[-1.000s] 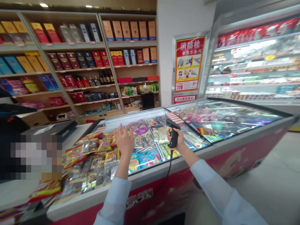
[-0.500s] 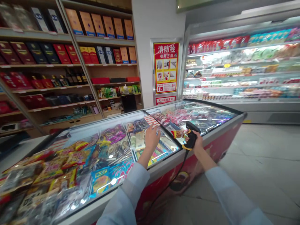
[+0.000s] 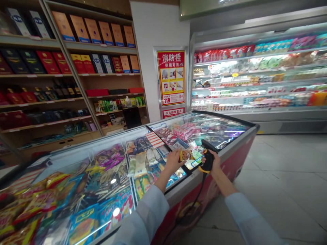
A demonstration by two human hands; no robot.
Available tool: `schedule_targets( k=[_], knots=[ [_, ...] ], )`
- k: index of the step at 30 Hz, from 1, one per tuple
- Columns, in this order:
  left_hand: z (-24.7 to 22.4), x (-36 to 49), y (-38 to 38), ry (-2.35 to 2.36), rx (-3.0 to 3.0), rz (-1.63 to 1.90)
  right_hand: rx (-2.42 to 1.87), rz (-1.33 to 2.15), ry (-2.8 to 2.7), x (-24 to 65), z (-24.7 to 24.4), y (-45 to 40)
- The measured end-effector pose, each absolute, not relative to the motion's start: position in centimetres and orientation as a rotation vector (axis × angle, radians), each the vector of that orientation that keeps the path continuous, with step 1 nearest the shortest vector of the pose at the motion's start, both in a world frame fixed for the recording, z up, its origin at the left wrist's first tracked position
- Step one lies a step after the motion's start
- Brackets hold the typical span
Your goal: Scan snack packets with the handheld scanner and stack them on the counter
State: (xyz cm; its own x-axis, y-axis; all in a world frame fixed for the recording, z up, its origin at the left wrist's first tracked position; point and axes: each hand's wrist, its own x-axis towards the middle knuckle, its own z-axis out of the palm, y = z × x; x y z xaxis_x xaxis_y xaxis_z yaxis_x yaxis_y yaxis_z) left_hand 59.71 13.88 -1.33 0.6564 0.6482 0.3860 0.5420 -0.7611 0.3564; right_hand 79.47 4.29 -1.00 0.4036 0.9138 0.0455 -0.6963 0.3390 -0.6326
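Observation:
My right hand point(image 3: 214, 162) is wrapped round a black and yellow handheld scanner point(image 3: 207, 158), whose cable hangs down the freezer's front. Just left of the scanner, my left hand point(image 3: 174, 161) has its fingers on a small red and yellow snack packet point(image 3: 186, 155), above the freezer's glass top. Both hands are over the near edge of the chest freezer point(image 3: 236, 149), by the dark divider between its glass sections.
Many snack bags point(image 3: 38, 200) lie on the freezer's left part. Behind it stand shelves of boxes point(image 3: 81, 29) and a wall poster point(image 3: 171, 78). A lit refrigerated display point(image 3: 260, 81) is at the back right, beyond the tiled floor point(image 3: 281, 163).
My left hand has moved right and now touches the snack packet, which was beside the scanner. The packet sits slightly farther left of the scanner. The view has turned right.

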Motion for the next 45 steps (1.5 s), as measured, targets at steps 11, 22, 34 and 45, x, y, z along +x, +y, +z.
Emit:
schedule_targets(
  k=[11, 22, 34, 45],
  knots=[
    [-2.7, 60.2, 15.6, 1.016, 2.609, 0.691, -0.548, 1.062, -0.457, 79.4, -1.3, 4.0],
    [-0.2, 60.2, 14.3, 1.116, 2.584, 0.736, -0.631, 1.066, -0.402, 78.6, -0.8, 4.0],
    [5.1, 48.8, 12.6, 1.406, 2.319, 1.137, -0.591, 1.271, -0.398, 69.6, 1.8, 2.2],
    [6.1, 30.8, 10.0, 1.734, 2.005, 1.872, -0.591, 1.706, -0.587, 53.9, 4.0, 2.2]
  ],
)
